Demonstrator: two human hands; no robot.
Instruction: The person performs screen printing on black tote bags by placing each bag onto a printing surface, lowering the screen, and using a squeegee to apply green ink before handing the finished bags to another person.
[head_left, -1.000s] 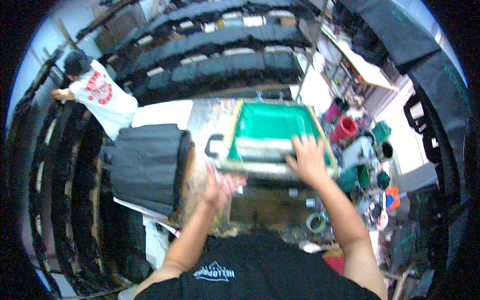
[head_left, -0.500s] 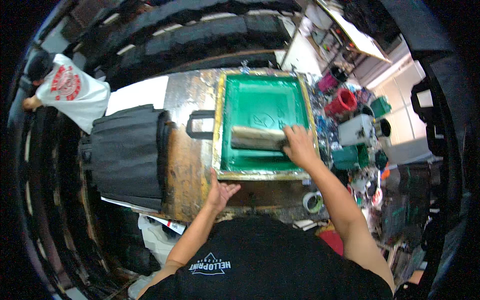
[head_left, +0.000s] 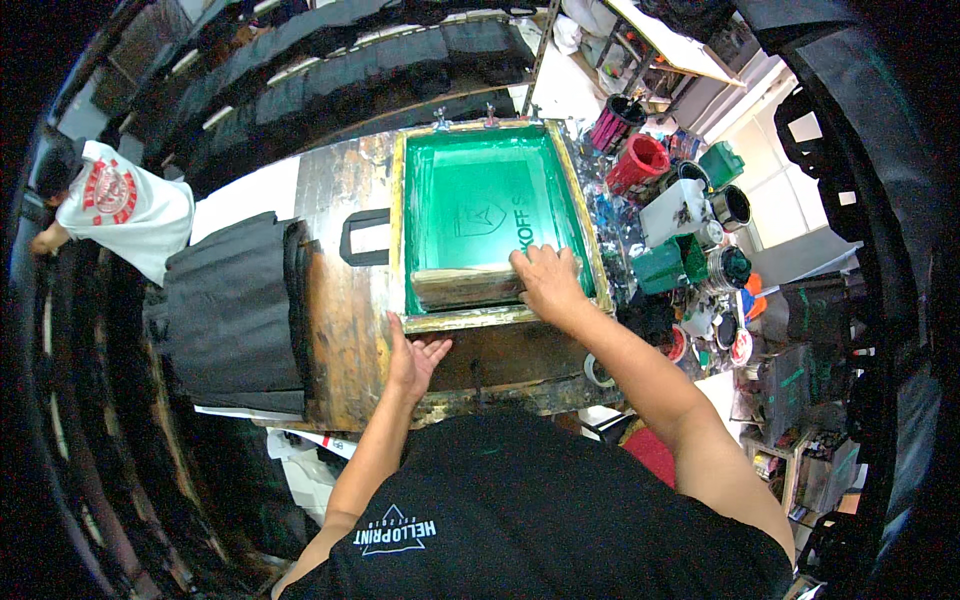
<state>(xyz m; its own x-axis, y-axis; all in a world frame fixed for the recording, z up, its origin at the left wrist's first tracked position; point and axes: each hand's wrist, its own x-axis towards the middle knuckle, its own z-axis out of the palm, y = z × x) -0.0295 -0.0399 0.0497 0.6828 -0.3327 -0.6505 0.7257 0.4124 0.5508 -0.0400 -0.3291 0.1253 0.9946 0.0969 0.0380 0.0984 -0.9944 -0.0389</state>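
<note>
My right hand (head_left: 552,285) grips the right end of a wooden-handled squeegee (head_left: 462,288), which lies crosswise near the front of a screen-printing frame (head_left: 398,200). Green ink coats the mesh, where a shield-like design and lettering show through. My left hand (head_left: 412,362) is at the frame's near left corner, fingers stretched out and thumb against the frame's edge. From under the frame's left side a black bag handle (head_left: 350,238) sticks out; the rest of that bag is hidden.
A stack of black fabric bags (head_left: 235,310) lies on the left of the stained wooden table (head_left: 345,350). To the right stand a red tub (head_left: 637,165), a green container (head_left: 668,265) and other ink pots. Another person in a white shirt (head_left: 125,205) works at far left.
My right hand has drawn the squeegee toward me, to the near end of the screen. More of the design and lettering shows behind it. My left hand stays at the corner.
</note>
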